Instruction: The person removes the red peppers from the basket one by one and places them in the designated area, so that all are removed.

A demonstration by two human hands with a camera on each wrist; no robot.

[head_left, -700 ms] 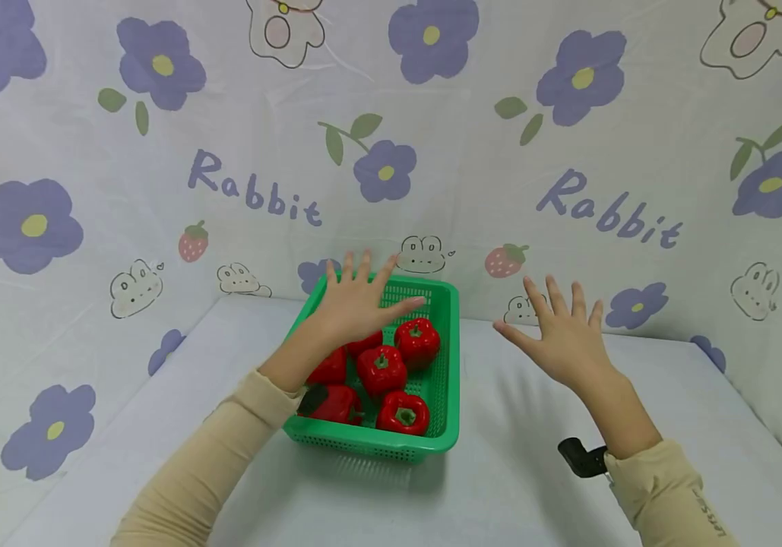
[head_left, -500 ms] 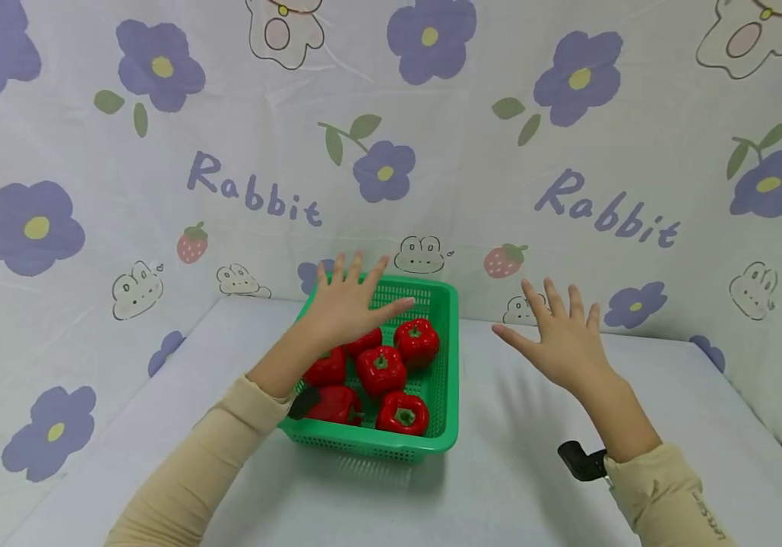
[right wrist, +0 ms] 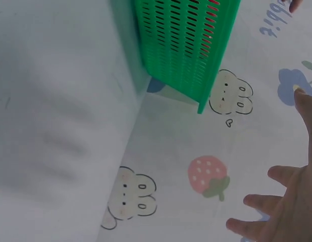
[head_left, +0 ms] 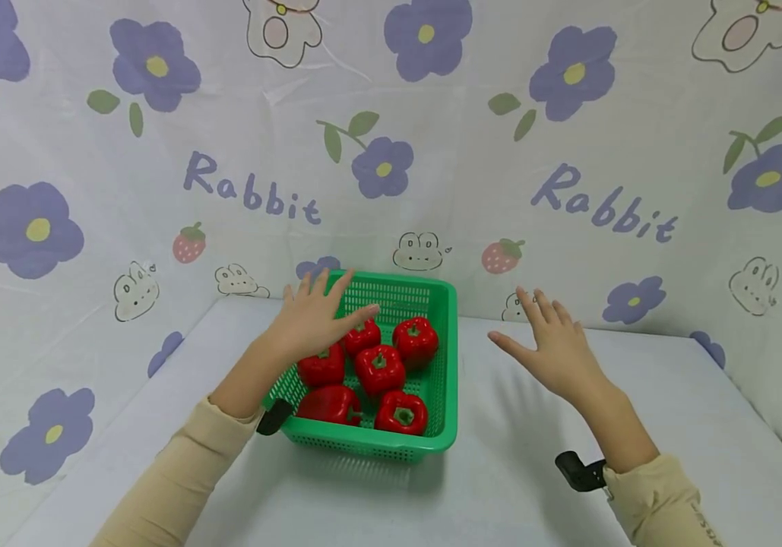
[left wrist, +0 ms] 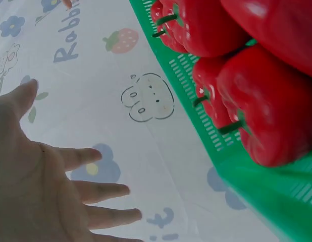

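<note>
A green plastic basket [head_left: 443,414] sits on the white table and holds several red bell peppers [head_left: 380,368]. My left hand [head_left: 311,319] hovers palm down with spread fingers over the basket's far left corner, above the peppers, holding nothing. My right hand [head_left: 555,346] floats flat and spread over the table to the right of the basket, empty. The left wrist view shows the open left hand [left wrist: 40,186] beside the peppers [left wrist: 267,111] and basket rim [left wrist: 196,101]. In the right wrist view, the right hand's fingers [right wrist: 282,206] show with the basket's slotted side wall [right wrist: 181,45].
A cloth backdrop [head_left: 391,152] printed with purple flowers, rabbits and strawberries rises right behind the basket and along both sides. The white table [head_left: 500,486] stretches in front of and to the right of the basket. Black wrist-camera mounts [head_left: 578,471] sit at both cuffs.
My left hand has drawn back leftward and lower, from over the basket's middle to its far left corner. The right hand has sunk slightly toward the table.
</note>
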